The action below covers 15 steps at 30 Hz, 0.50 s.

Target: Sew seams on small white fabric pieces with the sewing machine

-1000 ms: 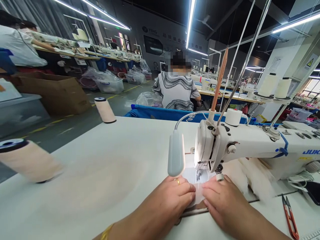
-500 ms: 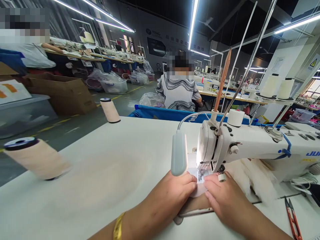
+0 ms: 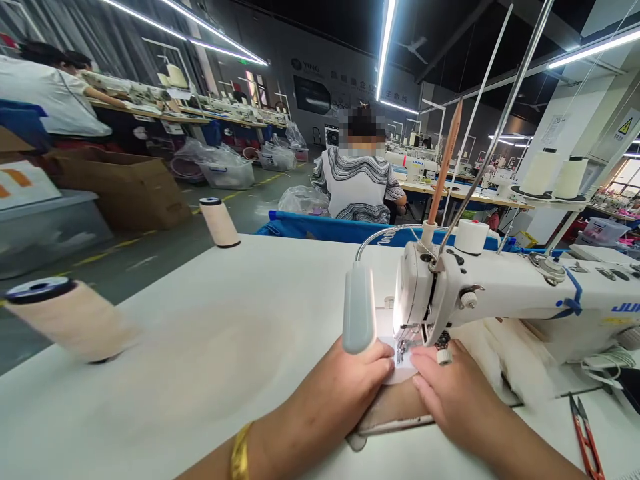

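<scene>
Room: Long sewing workshop under strip lights; a seated person in a striped top (image 3: 358, 185) works with their back to you at 12 o'clock, and another person in white (image 3: 47, 97) sits at 10 o'clock.
Surface: wide white worktable (image 3: 210, 333), bare across its middle.
Machine: white industrial sewing machine (image 3: 505, 293) at 2 o'clock, with a grey gooseneck lamp (image 3: 358, 308) hanging just left of its needle.
Piece: small thin white fabric piece (image 3: 397, 367) lying flat under the presser foot at 1 o'clock, lit by the lamp.
Left hand: your left hand (image 3: 335, 400) lies flat, fingers together, pressing the piece's left edge.
Right hand: your right hand (image 3: 453, 393) lies flat against the right edge, fingertips just beside the needle; neither hand is closed around anything.
Handling: the piece looks light, soft and limp, likely to slide or pucker; hold it by flat fingertip pressure at both side edges, clear of the needle.
Nearby: red thread snips (image 3: 585, 437) at 4 o'clock; two cream thread cones, one (image 3: 70, 319) at 9 o'clock, one (image 3: 219, 222) at 11 o'clock.
</scene>
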Each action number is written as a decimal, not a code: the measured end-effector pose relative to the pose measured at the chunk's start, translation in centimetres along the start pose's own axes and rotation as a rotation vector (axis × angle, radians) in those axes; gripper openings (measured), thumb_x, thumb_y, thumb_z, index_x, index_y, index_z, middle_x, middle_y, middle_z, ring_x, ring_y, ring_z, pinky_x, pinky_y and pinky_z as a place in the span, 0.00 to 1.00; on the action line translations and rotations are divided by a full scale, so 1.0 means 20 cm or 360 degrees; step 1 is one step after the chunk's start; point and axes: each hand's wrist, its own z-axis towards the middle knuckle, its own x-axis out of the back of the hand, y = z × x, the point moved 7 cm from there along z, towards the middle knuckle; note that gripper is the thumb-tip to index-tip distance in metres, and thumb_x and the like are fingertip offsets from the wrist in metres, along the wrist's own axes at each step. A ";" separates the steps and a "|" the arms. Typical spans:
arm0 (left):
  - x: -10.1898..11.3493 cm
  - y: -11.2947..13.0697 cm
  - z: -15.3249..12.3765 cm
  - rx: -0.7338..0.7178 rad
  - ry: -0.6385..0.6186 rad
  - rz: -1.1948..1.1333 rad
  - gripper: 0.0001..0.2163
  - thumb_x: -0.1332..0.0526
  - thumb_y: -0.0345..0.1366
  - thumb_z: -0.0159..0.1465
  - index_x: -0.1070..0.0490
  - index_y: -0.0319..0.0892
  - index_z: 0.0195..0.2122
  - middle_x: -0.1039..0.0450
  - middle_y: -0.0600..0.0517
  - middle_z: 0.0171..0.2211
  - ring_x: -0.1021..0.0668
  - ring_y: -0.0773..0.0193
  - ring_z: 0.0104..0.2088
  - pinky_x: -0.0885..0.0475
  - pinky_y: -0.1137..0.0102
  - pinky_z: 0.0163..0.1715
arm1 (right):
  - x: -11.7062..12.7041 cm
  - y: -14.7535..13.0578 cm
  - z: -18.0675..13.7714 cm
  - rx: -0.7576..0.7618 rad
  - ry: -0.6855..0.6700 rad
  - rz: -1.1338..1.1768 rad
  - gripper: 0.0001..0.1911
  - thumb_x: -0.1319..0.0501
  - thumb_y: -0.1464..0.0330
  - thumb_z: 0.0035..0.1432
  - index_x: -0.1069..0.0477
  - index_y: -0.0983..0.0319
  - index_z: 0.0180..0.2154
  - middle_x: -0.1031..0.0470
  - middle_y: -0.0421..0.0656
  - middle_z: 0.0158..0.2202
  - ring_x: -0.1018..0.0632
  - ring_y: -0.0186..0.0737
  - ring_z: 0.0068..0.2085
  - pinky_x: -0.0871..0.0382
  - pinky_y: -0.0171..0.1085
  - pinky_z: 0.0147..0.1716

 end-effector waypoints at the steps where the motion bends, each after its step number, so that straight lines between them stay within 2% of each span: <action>1: 0.00 0.00 0.00 0.0026 -0.0009 0.0005 0.14 0.46 0.24 0.72 0.23 0.46 0.40 0.19 0.50 0.41 0.18 0.56 0.41 0.24 0.61 0.48 | 0.00 0.01 0.00 -0.0010 0.0011 -0.0008 0.13 0.38 0.74 0.68 0.20 0.64 0.52 0.17 0.53 0.47 0.21 0.52 0.46 0.24 0.46 0.45; 6: 0.00 -0.03 -0.01 0.0299 -0.0182 0.0120 0.08 0.42 0.30 0.71 0.24 0.44 0.44 0.21 0.45 0.42 0.21 0.51 0.40 0.23 0.58 0.43 | 0.01 0.04 0.00 -0.0048 0.0032 0.0015 0.11 0.40 0.73 0.69 0.19 0.62 0.48 0.17 0.53 0.47 0.20 0.54 0.48 0.23 0.48 0.48; 9: -0.01 -0.02 -0.03 0.0380 -0.0300 0.0181 0.04 0.38 0.34 0.69 0.24 0.43 0.37 0.23 0.43 0.42 0.22 0.48 0.40 0.24 0.56 0.40 | 0.04 0.02 -0.01 0.0007 0.0120 0.0103 0.12 0.43 0.76 0.69 0.21 0.62 0.45 0.18 0.52 0.45 0.20 0.52 0.46 0.23 0.47 0.47; 12: 0.00 0.02 -0.04 0.0357 -0.0341 0.0077 0.09 0.34 0.40 0.67 0.27 0.44 0.30 0.24 0.44 0.44 0.23 0.47 0.41 0.25 0.53 0.42 | 0.08 -0.02 -0.02 0.0132 0.0182 0.0218 0.14 0.45 0.79 0.66 0.24 0.61 0.44 0.18 0.49 0.42 0.22 0.50 0.41 0.26 0.44 0.41; 15: 0.01 0.07 -0.06 0.0387 -0.0467 -0.0182 0.07 0.32 0.42 0.66 0.24 0.46 0.38 0.23 0.47 0.44 0.22 0.50 0.41 0.24 0.58 0.42 | 0.06 -0.08 -0.02 0.0270 0.0052 0.0370 0.17 0.44 0.80 0.63 0.28 0.60 0.50 0.18 0.47 0.46 0.23 0.49 0.43 0.27 0.43 0.43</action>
